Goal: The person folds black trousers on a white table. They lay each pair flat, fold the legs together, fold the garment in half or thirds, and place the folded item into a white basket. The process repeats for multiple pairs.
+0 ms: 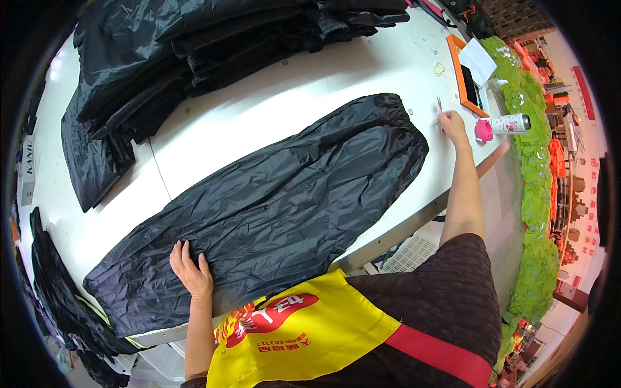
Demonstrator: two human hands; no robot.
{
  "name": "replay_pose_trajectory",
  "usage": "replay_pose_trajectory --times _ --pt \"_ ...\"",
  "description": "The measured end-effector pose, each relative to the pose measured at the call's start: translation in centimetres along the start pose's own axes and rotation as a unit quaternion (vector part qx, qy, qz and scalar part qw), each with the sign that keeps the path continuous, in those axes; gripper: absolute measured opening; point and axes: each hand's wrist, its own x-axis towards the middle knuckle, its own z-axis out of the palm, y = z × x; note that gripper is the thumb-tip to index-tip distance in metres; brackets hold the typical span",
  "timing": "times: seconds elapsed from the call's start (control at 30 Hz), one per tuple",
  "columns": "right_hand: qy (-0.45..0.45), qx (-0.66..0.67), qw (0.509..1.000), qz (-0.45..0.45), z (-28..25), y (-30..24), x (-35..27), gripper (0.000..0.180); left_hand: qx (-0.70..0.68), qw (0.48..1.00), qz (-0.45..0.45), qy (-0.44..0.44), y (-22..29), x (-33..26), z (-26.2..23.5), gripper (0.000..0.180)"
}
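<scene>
On my remote feed, I see the left hand (193, 275) open on a long, glossy black fabric garment (291, 194) across the white table (259, 110), apparently steadying it. The right hand (455, 126) curls closed around a slim, pointed, metallic-looking tool (439, 104).

Location type: workshop, garment work. Indicators, as observed from where I stand: a long white table (252, 119) is the work surface. One black garment (278, 200), gathered at one end, lies spread flat on it. A stack of similar black clothes (142, 58) occupies the far side. The person (433, 291) at the near edge wears a yellow apron (362, 310). Shiny green cloth (533, 252) is heaped along the right. Beyond it, the orange items (556, 158), small and distorted, are probably more cloth.
</scene>
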Motion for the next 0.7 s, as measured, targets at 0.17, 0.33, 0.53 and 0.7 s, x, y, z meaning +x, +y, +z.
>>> replay_pose_trajectory --times 0.17,0.33,0.53,0.7 --pt "-0.118 -0.077 0.983 -0.116 -2.4 -9.4 0.5 0.041 -0.012 1.000 -0.008 -0.011 0.4 0.5 -0.3 0.040" --pt "-0.229 -0.225 0.944 -0.082 -2.9 -17.8 -0.9 0.038 -0.019 1.000 -0.011 -0.013 0.4 0.7 -0.4 0.038" --pt "-0.243 -0.301 0.919 -0.072 -1.1 -20.0 -0.5 0.035 -0.013 1.000 -0.012 -0.022 0.4 0.7 -0.5 0.037" --pt "-0.241 -0.325 0.913 -0.058 -0.3 -20.4 -0.2 0.033 -0.016 1.000 -0.009 -0.020 0.3 0.7 -0.5 0.037"
